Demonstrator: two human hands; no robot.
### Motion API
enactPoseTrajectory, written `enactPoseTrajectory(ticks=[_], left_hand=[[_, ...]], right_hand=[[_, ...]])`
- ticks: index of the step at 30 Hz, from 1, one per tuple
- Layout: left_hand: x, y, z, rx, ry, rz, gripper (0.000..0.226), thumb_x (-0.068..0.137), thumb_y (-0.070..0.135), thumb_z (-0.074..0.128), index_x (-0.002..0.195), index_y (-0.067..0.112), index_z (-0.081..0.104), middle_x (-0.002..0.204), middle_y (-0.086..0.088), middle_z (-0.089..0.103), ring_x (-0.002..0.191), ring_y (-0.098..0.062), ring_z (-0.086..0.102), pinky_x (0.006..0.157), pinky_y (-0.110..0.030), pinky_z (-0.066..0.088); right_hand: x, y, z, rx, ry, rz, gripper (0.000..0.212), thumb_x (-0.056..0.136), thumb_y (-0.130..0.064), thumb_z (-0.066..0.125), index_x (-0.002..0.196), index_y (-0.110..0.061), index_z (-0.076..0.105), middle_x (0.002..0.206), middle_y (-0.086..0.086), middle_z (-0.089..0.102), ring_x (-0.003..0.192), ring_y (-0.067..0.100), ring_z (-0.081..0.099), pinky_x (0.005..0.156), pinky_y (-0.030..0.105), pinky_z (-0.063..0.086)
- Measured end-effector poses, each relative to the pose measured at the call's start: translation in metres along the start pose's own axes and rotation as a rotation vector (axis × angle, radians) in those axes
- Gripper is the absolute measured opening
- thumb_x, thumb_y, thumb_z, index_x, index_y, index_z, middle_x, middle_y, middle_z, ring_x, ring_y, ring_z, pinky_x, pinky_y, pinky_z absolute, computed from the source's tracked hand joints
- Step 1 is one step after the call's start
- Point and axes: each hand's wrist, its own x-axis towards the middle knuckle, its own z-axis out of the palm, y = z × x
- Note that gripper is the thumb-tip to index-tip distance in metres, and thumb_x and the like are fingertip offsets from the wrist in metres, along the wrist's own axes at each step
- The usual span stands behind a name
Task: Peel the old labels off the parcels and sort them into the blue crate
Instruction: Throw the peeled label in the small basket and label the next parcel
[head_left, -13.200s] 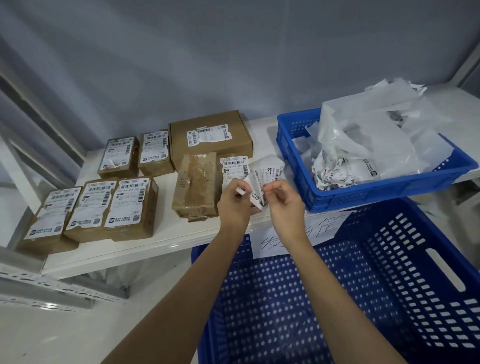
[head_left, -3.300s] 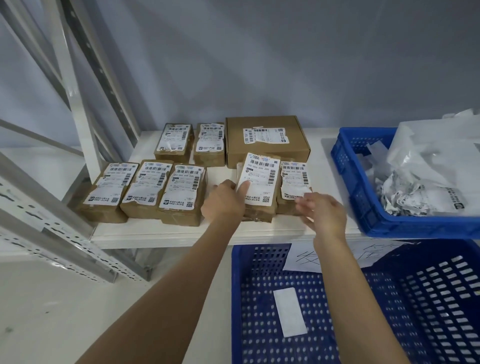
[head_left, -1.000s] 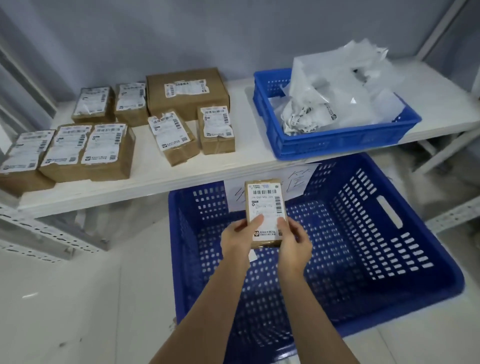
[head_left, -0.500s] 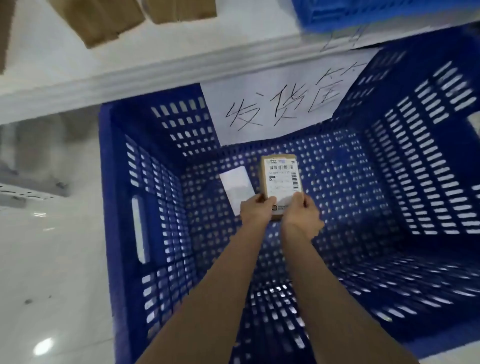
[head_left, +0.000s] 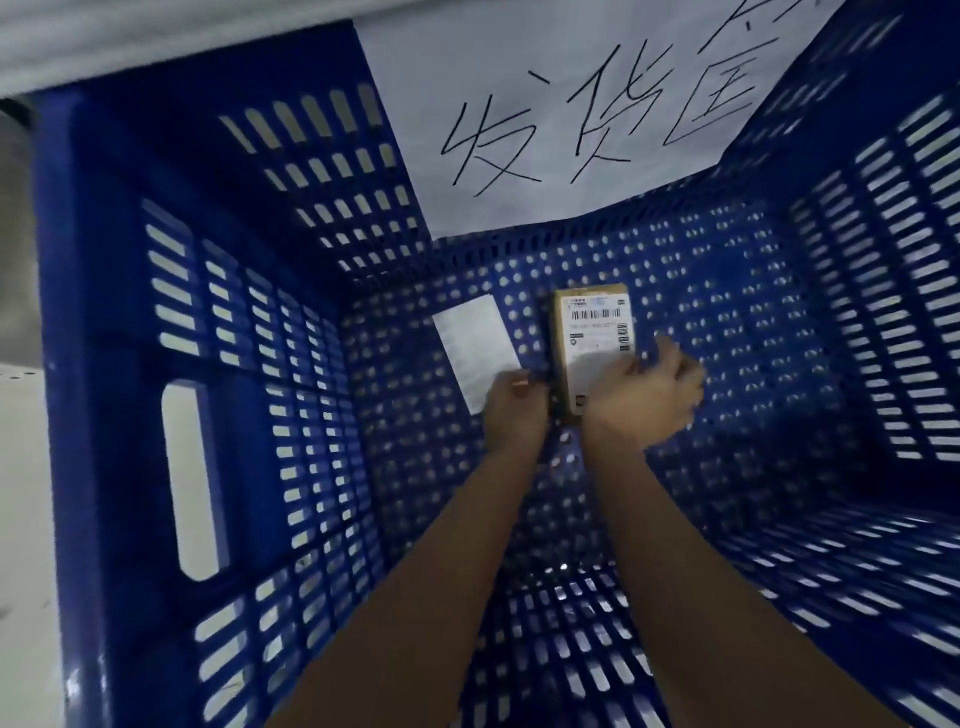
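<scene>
Both my arms reach deep into the big blue crate (head_left: 104, 312). A small brown parcel (head_left: 587, 322) with a white barcode label lies flat near the middle of the crate's perforated floor. My left hand (head_left: 514, 410) grips the parcel's near left edge, thumb on top. My right hand (head_left: 644, 395) is blurred at the parcel's near right corner; its fingers spread out to the right and only the thumb side touches the label.
A blank white slip (head_left: 475, 348) lies on the crate floor just left of the parcel. A handwritten paper sign (head_left: 571, 104) hangs over the far wall. The white shelf edge (head_left: 156, 41) runs above. Pale floor (head_left: 21, 519) lies left.
The parcel has gone from the shelf down onto the crate floor. My right hand's fingers have come off it and spread to the right. The camera has leaned closer in.
</scene>
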Motion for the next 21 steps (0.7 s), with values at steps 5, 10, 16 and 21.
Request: enactPoseTrajectory(ticks=[5, 10, 16, 21], left_hand=[[0.025, 0.005, -0.032, 0.106, 0.246, -0.177, 0.048, 0.097, 0.02, 0.054, 0.139, 0.003, 0.038, 0.15, -0.02, 0.028, 0.132, -0.036, 0.04, 0.102, -0.044, 0.041], [0.053, -0.003, -0.044, 0.03, 0.116, -0.226, 0.054, 0.094, 0.019, 0.058, 0.142, 0.006, 0.037, 0.145, -0.018, 0.039, 0.123, -0.033, 0.05, 0.098, -0.044, 0.05], [0.054, -0.014, -0.05, -0.066, 0.077, -0.206, 0.047, 0.096, 0.011, 0.052, 0.142, 0.007, 0.044, 0.134, -0.017, 0.055, 0.116, -0.033, 0.057, 0.093, -0.041, 0.052], [0.042, -0.007, -0.063, 0.165, 0.033, -0.345, 0.035, 0.101, 0.016, 0.05, 0.13, -0.003, 0.052, 0.134, -0.018, 0.054, 0.113, -0.029, 0.056, 0.085, -0.033, 0.048]], right_hand=[[-0.028, -0.038, 0.018, 0.158, -0.416, -0.486, 0.022, 0.092, -0.001, 0.051, 0.112, -0.003, 0.061, 0.114, 0.013, 0.059, 0.099, 0.026, 0.059, 0.082, 0.026, 0.045], [-0.048, -0.034, 0.049, -0.136, -0.649, -0.364, 0.043, 0.095, -0.009, 0.048, 0.135, 0.003, 0.043, 0.136, 0.019, 0.045, 0.12, 0.031, 0.048, 0.097, 0.034, 0.037], [-0.059, -0.024, 0.053, -0.241, -0.605, -0.205, 0.05, 0.089, -0.013, 0.059, 0.134, 0.003, 0.04, 0.14, 0.021, 0.036, 0.126, 0.036, 0.038, 0.106, 0.038, 0.033], [-0.064, -0.025, 0.043, -0.075, -0.666, 0.124, 0.034, 0.085, -0.015, 0.055, 0.115, -0.001, 0.06, 0.115, 0.018, 0.062, 0.11, 0.037, 0.056, 0.089, 0.044, 0.052]])
